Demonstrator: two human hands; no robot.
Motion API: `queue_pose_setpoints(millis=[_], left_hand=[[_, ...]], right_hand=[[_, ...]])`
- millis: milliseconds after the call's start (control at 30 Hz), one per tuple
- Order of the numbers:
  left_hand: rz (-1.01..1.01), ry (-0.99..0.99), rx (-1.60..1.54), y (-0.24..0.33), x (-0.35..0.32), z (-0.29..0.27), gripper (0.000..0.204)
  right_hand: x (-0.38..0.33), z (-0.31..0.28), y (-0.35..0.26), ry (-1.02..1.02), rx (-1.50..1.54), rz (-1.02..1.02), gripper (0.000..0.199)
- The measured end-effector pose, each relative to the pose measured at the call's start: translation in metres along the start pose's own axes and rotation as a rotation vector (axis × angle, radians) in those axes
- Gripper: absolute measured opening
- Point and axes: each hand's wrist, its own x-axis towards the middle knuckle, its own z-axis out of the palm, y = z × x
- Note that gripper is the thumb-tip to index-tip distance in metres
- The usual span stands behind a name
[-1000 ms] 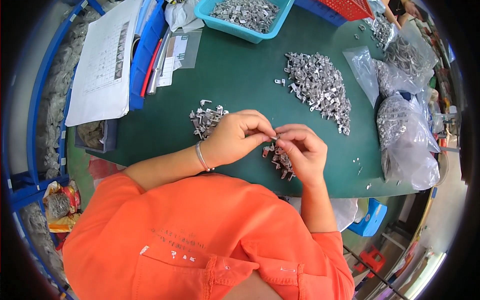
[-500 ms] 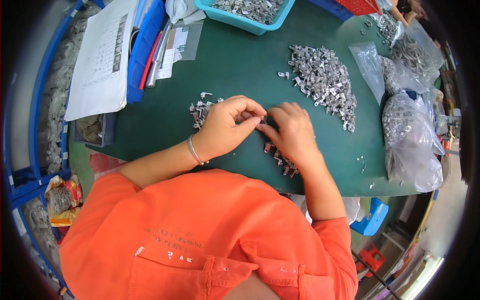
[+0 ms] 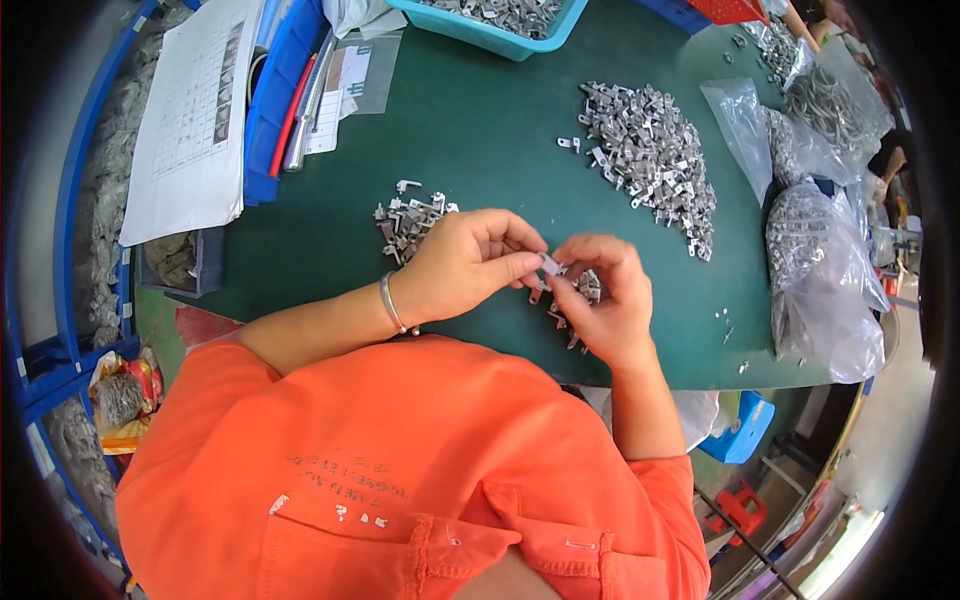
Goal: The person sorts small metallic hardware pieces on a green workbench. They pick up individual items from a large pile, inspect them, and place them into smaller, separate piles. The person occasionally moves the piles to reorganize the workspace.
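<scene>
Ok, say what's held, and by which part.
A metal piece, pinched at its left end in the left hand; whether the right hand also grips it can't be told.

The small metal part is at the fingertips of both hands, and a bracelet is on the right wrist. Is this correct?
No: the head view shows the bracelet on the left wrist. The small metal part is indeed at the fingertips of the left hand and right hand.

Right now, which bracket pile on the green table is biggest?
The far pile, beyond the right hand; it spreads wider than the left pile and near pile.
</scene>
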Motion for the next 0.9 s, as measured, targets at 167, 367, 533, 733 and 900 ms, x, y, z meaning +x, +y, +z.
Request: queue_pose_setpoints(millis=[167,367,533,733,900], left_hand=[[0.583,0.152,0.838,0.012,-0.012,-0.028,0.009],[0.625,0.291,1.175,0.016,-0.023,-0.058,0.01],[0.595,0.295,1.172,0.014,-0.019,-0.065,0.01],[0.473,0.284,0.63,0.009,0.003,-0.04,0.012],[0.115,0.098,0.189,0.003,0.021,-0.007,0.004]], right_hand=[[0.034,-0.016,0.004,-0.113,-0.398,-0.071,0.018],[0.091,-0.011,0.058,-0.023,-0.965,-0.286,0.013],[0.094,0.0,0.069,-0.157,-1.069,-0.246,0.013],[0.049,-0.007,0.026,0.002,-0.411,-0.16,0.033],[0.024,0.003,-0.003,0.036,-0.195,-0.383,0.039]])
